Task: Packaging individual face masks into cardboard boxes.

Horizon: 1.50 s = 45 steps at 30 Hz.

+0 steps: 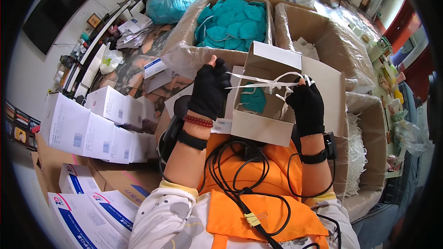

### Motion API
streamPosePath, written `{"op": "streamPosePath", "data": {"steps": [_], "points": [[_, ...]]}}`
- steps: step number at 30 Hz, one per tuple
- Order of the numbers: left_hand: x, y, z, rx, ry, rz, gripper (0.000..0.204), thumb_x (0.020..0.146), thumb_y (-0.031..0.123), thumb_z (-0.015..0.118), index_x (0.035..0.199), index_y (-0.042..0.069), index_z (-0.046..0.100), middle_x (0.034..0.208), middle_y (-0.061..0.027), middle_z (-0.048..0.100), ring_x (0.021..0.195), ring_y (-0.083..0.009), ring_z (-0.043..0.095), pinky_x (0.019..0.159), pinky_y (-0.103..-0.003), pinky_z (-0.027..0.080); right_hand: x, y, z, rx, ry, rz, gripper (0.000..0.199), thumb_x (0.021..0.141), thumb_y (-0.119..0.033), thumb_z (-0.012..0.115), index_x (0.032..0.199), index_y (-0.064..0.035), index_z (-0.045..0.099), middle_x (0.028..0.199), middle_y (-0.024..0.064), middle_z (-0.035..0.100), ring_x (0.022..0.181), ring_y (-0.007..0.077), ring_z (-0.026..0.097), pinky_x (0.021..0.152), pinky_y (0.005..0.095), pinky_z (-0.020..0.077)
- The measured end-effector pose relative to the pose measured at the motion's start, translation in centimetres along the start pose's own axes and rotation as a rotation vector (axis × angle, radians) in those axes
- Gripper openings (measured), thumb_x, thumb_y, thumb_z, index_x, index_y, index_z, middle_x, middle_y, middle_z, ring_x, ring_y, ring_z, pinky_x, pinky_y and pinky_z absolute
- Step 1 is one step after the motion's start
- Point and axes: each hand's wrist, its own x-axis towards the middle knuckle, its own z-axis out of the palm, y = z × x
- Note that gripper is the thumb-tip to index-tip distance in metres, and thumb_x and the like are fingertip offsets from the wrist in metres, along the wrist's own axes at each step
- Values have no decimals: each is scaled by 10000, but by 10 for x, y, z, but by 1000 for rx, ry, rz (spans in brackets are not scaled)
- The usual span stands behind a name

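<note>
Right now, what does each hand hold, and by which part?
Both hands stretch white straps over the open white box. The right hand pinches their right end, and the left hand seems to hold the left end, though its fingers hide the grip.

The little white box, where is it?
In the head view, the little white box sits open at centre, between the left hand and right hand.

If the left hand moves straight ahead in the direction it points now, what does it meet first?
The left hand points up and away, toward the plastic-lined carton of teal caps. It would probably meet the carton's near plastic rim first; depth is hard to judge here.
</note>
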Motion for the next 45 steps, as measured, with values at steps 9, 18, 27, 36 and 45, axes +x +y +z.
{"op": "streamPosePath", "data": {"steps": [9, 18, 27, 36, 45], "points": [[-10, -3, -3, 666, 607, 368, 174, 936, 246, 616, 984, 79, 629, 839, 22, 597, 676, -67, 516, 605, -233, 438, 15, -24, -7, -156, -37, -77, 283, 936, -321, 631, 927, -40, 604, 663, 13, 550, 515, 106, 545, 435, 232, 400], [-19, -71, 66, 1224, -417, 177, 491, 827, 128, 737, 1254, 3, 529, 1128, -106, 635, 1093, -182, 591, 954, -302, 444, 13, -25, 17, -379, -454, -230, 185, 937, -246, 621, 978, -65, 625, 752, 11, 606, 571, 84, 574, 482, 219, 444], [-9, -82, 48, 1010, -260, -206, 371, 960, 381, 589, 1051, 27, 654, 855, 32, 587, 754, -55, 509, 673, -231, 423, 14, -41, 13, -218, -344, 123, 229, 919, -282, 631, 989, -64, 625, 700, 9, 578, 548, 93, 563, 456, 233, 432], [-18, -79, 52, 765, -315, -347, 292, 953, 344, 595, 1057, 72, 618, 850, 31, 615, 770, -64, 583, 684, -216, 485, 20, -47, 8, -133, -262, 152, 193, 898, -255, 658, 950, -70, 643, 703, -25, 563, 594, 73, 541, 483, 214, 404], [-11, -73, 60, 759, -253, -418, 372, 964, 415, 584, 1041, 52, 619, 840, -3, 646, 693, -103, 628, 630, -232, 475, 27, -33, 11, -266, -327, 56, 225, 899, -275, 654, 988, -69, 666, 708, -46, 553, 603, 57, 525, 494, 218, 404]]}}
